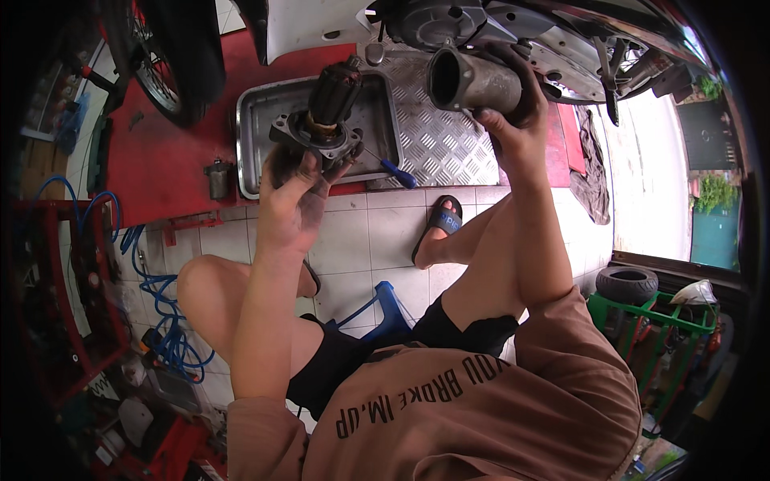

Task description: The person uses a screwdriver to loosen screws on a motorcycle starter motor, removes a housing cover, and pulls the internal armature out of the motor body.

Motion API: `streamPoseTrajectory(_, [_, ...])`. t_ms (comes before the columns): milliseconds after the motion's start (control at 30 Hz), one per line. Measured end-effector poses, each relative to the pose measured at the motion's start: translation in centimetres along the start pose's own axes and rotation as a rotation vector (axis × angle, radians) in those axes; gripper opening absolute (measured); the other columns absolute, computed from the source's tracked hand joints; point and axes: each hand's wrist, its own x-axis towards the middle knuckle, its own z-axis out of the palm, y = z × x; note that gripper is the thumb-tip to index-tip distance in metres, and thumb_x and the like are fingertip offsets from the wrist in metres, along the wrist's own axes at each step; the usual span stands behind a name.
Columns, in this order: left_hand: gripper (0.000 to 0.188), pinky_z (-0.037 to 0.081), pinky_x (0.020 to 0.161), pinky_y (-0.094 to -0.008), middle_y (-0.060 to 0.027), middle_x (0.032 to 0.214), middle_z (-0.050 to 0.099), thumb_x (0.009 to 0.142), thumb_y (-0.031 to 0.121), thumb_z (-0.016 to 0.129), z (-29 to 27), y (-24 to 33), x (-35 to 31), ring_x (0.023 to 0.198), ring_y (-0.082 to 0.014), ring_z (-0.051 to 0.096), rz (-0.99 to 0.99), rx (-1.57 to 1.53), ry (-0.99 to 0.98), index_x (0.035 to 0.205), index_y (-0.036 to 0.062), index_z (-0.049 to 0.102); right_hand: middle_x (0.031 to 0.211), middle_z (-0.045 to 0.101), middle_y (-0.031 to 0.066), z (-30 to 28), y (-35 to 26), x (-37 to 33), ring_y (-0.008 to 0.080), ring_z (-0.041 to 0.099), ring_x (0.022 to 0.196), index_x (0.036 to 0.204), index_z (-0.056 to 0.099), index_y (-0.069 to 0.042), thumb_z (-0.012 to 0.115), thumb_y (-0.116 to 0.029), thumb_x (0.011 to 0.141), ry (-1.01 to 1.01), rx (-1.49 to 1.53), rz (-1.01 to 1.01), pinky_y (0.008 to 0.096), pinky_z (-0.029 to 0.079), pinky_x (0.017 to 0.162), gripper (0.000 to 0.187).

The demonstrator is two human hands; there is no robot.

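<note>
My left hand (295, 191), blackened with grease, grips the metal end cover (295, 132) of a small electric motor. Out of that cover stands the dark, ribbed armature (334, 90), pointing up and away from me over a metal tray (247, 132). In my right hand (520, 132) is the motor's hollow cylindrical housing (496, 84), its open end turned left toward the armature. My fingers and thumb wrap round its right end. The two parts are apart. Across the tray's right front edge lies a blue-handled screwdriver (399, 174).
A motorcycle (449, 28) stands on the red lift table (160, 164) with its tread-plate strip (449, 156). A small metal cylinder (217, 178) is left of the tray. Coiled blue hose (172, 329), a blue stool (393, 313) and a green rack (654, 313) are around me.
</note>
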Motion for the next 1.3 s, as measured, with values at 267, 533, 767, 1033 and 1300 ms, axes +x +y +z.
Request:
streamPoseTrajectory(267, [0.042, 0.046, 0.097, -0.0413, -0.0073, 0.117, 0.061, 0.085, -0.001, 0.065, 0.0, -0.7, -0.2, 0.106, -0.0191, 0.06, -0.016, 0.017, -0.047, 0.124, 0.0042, 0.051, 0.125, 0.055, 0.013, -1.0, 1.4, -1.1, 0.023, 0.055, 0.117, 0.135, 0.041, 0.004, 0.083, -0.03, 0.074, 0.006, 0.492, 0.252, 0.0402, 0.042, 0.104, 0.081])
streamPoseTrajectory(533, [0.051, 0.042, 0.099, -0.0375, -0.0087, 0.123, 0.058, 0.085, -0.005, 0.064, -1.3, -1.0, -1.0, 0.113, -0.0191, 0.055, -0.032, -0.02, -0.108, 0.131, 0.0061, 0.045, 0.123, 0.057, 0.0084, -1.2, 2.1, -1.9, 0.0182, 0.056, 0.108, 0.134, 0.045, -0.004, 0.083, -0.031, 0.073, -0.094, 0.809, 0.399, 0.0312, 0.048, 0.085, 0.077])
streamPoseTrajectory(767, [0.055, 0.039, 0.102, -0.0375, -0.0115, 0.13, 0.054, 0.085, -0.002, 0.067, -0.8, -0.8, -1.4, 0.12, -0.0214, 0.051, -0.008, -0.062, -0.16, 0.133, 0.0029, 0.042, 0.125, 0.056, 0.0075, -0.5, 2.7, -2.3, 0.02, 0.054, 0.106, 0.135, 0.045, -0.009, 0.076, -0.029, 0.081, -0.163, 0.883, 0.402, 0.0253, 0.047, 0.078, 0.065])
streamPoseTrajectory(1033, [0.046, 0.04, 0.1, -0.0343, -0.0098, 0.124, 0.058, 0.086, 0.003, 0.068, 0.2, -0.1, -1.0, 0.114, -0.0187, 0.054, -0.027, 0.011, -0.115, 0.127, -0.0011, 0.048, 0.133, 0.054, 0.0127, 1.0, 0.9, -1.9, 0.027, 0.05, 0.125, 0.131, 0.049, -0.006, 0.053, -0.041, 0.096, 0.234, 0.641, 0.648, 0.0421, 0.04, 0.105, 0.049])
streamPoseTrajectory(1300, [0.043, 0.045, 0.094, -0.0399, -0.0106, 0.121, 0.06, 0.088, 0.007, 0.066, -0.4, -0.6, -0.8, 0.11, -0.0225, 0.058, -0.026, 0.094, -0.07, 0.127, 0.0021, 0.05, 0.126, 0.057, 0.0149, -0.4, 1.7, -1.1, 0.029, 0.053, 0.12, 0.128, 0.05, -0.003, 0.062, -0.027, 0.09, 0.216, 0.848, 0.561, 0.0461, 0.036, 0.11, 0.047])
